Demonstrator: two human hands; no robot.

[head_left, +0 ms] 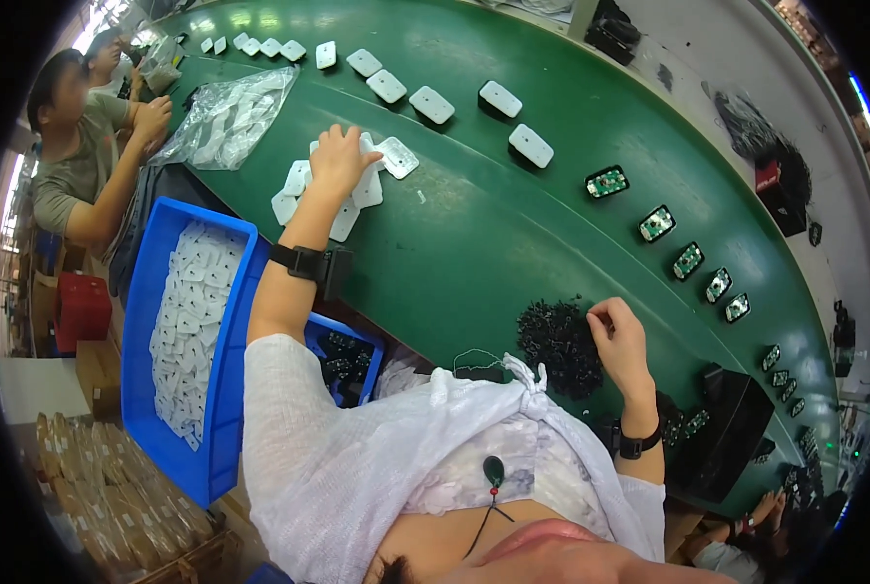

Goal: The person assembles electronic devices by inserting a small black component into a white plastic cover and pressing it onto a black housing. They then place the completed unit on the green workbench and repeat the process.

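Head view: the left hand (337,161) lies palm down, fingers spread flat on a small heap of white covers (310,193) at about 11 o'clock on the green bench (483,243). The right hand (618,336), at 3 o'clock, has its fingertips pinched together at the edge of a pile of small black parts (556,341); what it grips cannot be told. A blue bin (152,389) of white covers sits at 9 o'clock. White covers and dark circuit boards (657,224) run along the bench's far side.

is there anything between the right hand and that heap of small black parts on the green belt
Nothing visible. The right hand sits at the right edge of the heap of black parts, fingertips right by it. The left hand rests on the white covers.
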